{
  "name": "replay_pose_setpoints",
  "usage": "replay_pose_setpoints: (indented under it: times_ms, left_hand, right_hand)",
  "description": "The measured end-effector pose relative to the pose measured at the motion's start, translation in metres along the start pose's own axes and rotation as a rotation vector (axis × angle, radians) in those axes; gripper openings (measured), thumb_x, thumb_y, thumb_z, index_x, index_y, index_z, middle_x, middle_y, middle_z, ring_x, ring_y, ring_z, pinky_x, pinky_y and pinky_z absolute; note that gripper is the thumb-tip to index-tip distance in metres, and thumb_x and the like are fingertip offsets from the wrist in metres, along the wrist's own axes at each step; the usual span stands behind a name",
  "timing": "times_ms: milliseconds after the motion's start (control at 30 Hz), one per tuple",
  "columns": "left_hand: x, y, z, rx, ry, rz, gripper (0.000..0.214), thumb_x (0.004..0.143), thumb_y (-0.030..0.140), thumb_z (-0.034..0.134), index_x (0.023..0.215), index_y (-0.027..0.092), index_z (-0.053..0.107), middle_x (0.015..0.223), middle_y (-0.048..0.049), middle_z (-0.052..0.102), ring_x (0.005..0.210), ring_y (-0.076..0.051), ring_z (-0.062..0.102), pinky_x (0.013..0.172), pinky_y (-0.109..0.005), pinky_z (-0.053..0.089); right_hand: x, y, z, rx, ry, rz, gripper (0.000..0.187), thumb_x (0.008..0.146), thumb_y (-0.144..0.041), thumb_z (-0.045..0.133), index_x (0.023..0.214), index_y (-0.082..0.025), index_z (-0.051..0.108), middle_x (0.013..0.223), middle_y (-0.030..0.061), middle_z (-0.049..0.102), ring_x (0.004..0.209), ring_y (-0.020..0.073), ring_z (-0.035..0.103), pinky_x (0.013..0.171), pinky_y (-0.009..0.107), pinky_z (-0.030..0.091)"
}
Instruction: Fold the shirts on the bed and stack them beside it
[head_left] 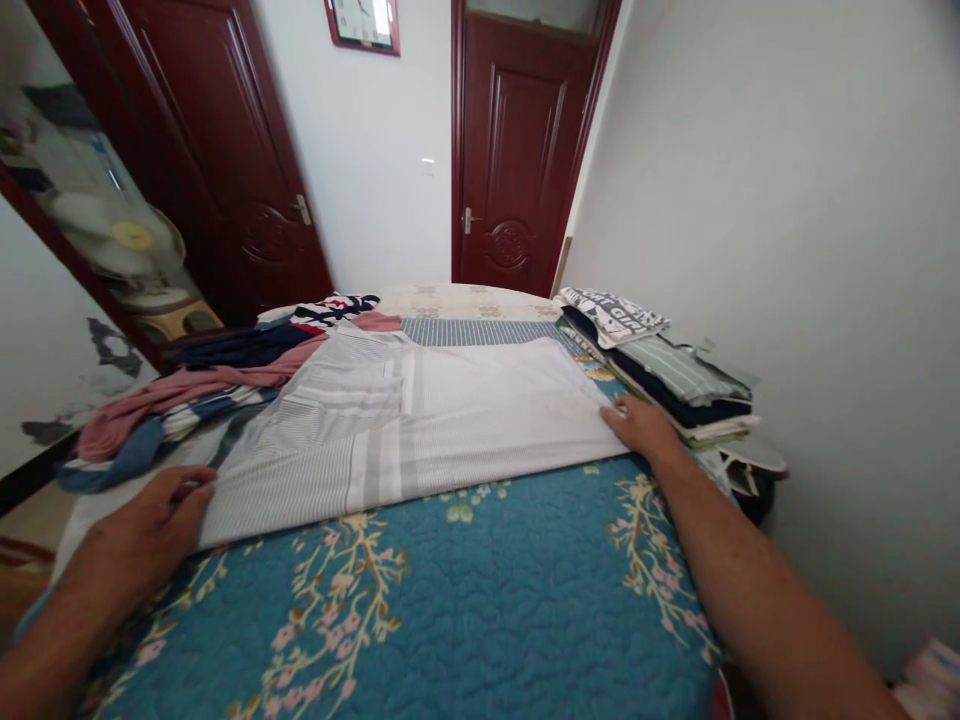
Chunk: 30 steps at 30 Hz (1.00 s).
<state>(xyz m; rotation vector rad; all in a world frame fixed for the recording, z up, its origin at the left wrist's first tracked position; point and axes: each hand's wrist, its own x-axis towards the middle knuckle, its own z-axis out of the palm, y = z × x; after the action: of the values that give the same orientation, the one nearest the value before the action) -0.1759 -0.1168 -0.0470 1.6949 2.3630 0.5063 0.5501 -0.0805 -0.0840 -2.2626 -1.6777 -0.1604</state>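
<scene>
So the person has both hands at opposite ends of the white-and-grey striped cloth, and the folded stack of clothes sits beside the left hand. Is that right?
Not quite: the head view shows the folded stack of clothes beside the right hand, not the left hand.

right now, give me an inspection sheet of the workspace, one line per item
Surface: blue quilted floral cover
Things in hand: grey-and-white striped cloth, laid across the cover
Clutter: loose clothes heaped at left; folded stack at right
Hands: left hand touches the cloth's left end, right hand its right end
Cables: nothing seen
Surroundings: wall clock, dark red door straight ahead, another at left
</scene>
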Motion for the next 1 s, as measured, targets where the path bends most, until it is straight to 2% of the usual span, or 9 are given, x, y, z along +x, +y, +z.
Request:
replay_pose_setpoints:
  times_ms: [233, 333, 400, 467, 567, 667, 800, 900, 1000]
  left_hand:
    - [-0.021, 0.02, -0.006, 0.315, 0.036, 0.146, 0.043, 0.101, 0.045, 0.038, 0.126, 0.021, 0.064, 0.123, -0.0183, 0.074, 0.105, -0.037, 0.072, 0.086, -0.045, 0.052]
    - [-0.031, 0.036, -0.009, 0.434, 0.147, 0.161, 0.042, 0.101, 0.037, 0.041, 0.128, 0.019, 0.067, 0.123, -0.0202, 0.072, 0.107, -0.037, 0.071, 0.086, -0.045, 0.053]
    - [-0.034, 0.053, -0.008, 0.45, 0.208, 0.254, 0.042, 0.102, 0.032, 0.04, 0.129, 0.017, 0.068, 0.122, -0.0196, 0.072, 0.111, -0.037, 0.07, 0.09, -0.046, 0.053]
    - [-0.035, 0.076, 0.0, 0.38, 0.194, 0.415, 0.042, 0.102, 0.028, 0.04, 0.13, 0.017, 0.07, 0.125, -0.0183, 0.072, 0.113, -0.034, 0.069, 0.096, -0.046, 0.053]
    - [-0.037, 0.12, 0.024, 0.198, 0.056, 0.662, 0.044, 0.104, 0.025, 0.04, 0.136, 0.021, 0.069, 0.134, -0.014, 0.071, 0.115, -0.028, 0.07, 0.103, -0.042, 0.053]
    - [-0.044, 0.161, 0.058, 0.102, -0.032, 0.838, 0.045, 0.107, 0.033, 0.043, 0.145, 0.023, 0.064, 0.142, -0.0127, 0.068, 0.126, -0.026, 0.066, 0.109, -0.039, 0.052]
    - [-0.055, 0.187, 0.094, 0.138, -0.015, 0.859, 0.05, 0.107, 0.042, 0.047, 0.152, 0.022, 0.059, 0.157, -0.0147, 0.06, 0.15, -0.032, 0.05, 0.125, -0.051, 0.038]
    - [-0.058, 0.186, 0.105, 0.183, -0.011, 0.804, 0.055, 0.108, 0.05, 0.044, 0.156, 0.025, 0.056, 0.167, -0.0147, 0.051, 0.158, -0.037, 0.039, 0.128, -0.062, 0.029]
    - [-0.055, 0.181, 0.105, 0.192, -0.044, 0.75, 0.064, 0.107, 0.059, 0.042, 0.16, 0.025, 0.052, 0.172, -0.0156, 0.043, 0.162, -0.039, 0.032, 0.128, -0.067, 0.023]
  right_hand:
    - [-0.006, 0.006, 0.011, -0.165, 0.019, 0.026, 0.041, 0.097, -0.048, 0.054, 0.113, -0.019, 0.079, 0.089, 0.0181, 0.079, 0.083, 0.0321, 0.077, 0.081, 0.043, 0.057]
    - [-0.007, 0.006, 0.009, -0.231, 0.055, 0.006, 0.037, 0.098, -0.039, 0.05, 0.106, -0.018, 0.079, 0.091, 0.0209, 0.077, 0.082, 0.034, 0.075, 0.078, 0.047, 0.057]
    - [-0.009, -0.005, 0.003, -0.248, 0.121, -0.058, 0.036, 0.098, -0.033, 0.048, 0.105, -0.015, 0.078, 0.099, 0.0242, 0.075, 0.09, 0.0365, 0.074, 0.082, 0.05, 0.057]
    - [-0.013, -0.028, -0.003, -0.199, 0.206, -0.159, 0.038, 0.098, -0.032, 0.046, 0.11, -0.012, 0.077, 0.108, 0.0262, 0.073, 0.101, 0.0387, 0.071, 0.091, 0.053, 0.056]
    - [-0.028, -0.09, -0.003, 0.015, 0.24, -0.358, 0.039, 0.1, -0.032, 0.046, 0.121, -0.012, 0.073, 0.12, 0.0234, 0.072, 0.118, 0.0374, 0.065, 0.107, 0.054, 0.051]
    - [-0.055, -0.169, 0.007, 0.253, 0.151, -0.577, 0.04, 0.102, -0.034, 0.048, 0.131, -0.019, 0.071, 0.134, 0.0175, 0.069, 0.129, 0.0338, 0.06, 0.115, 0.052, 0.048]
    - [-0.094, -0.248, 0.02, 0.354, -0.068, -0.761, 0.051, 0.108, -0.04, 0.042, 0.15, -0.017, 0.061, 0.155, 0.0168, 0.059, 0.148, 0.0317, 0.049, 0.126, 0.05, 0.037]
    - [-0.107, -0.267, 0.023, 0.322, -0.186, -0.769, 0.055, 0.109, -0.046, 0.043, 0.157, -0.021, 0.055, 0.164, 0.0142, 0.052, 0.154, 0.0337, 0.043, 0.128, 0.055, 0.03]
    - [-0.106, -0.262, 0.021, 0.291, -0.205, -0.698, 0.057, 0.109, -0.053, 0.045, 0.159, -0.028, 0.052, 0.17, 0.0101, 0.045, 0.158, 0.0366, 0.036, 0.128, 0.063, 0.026]
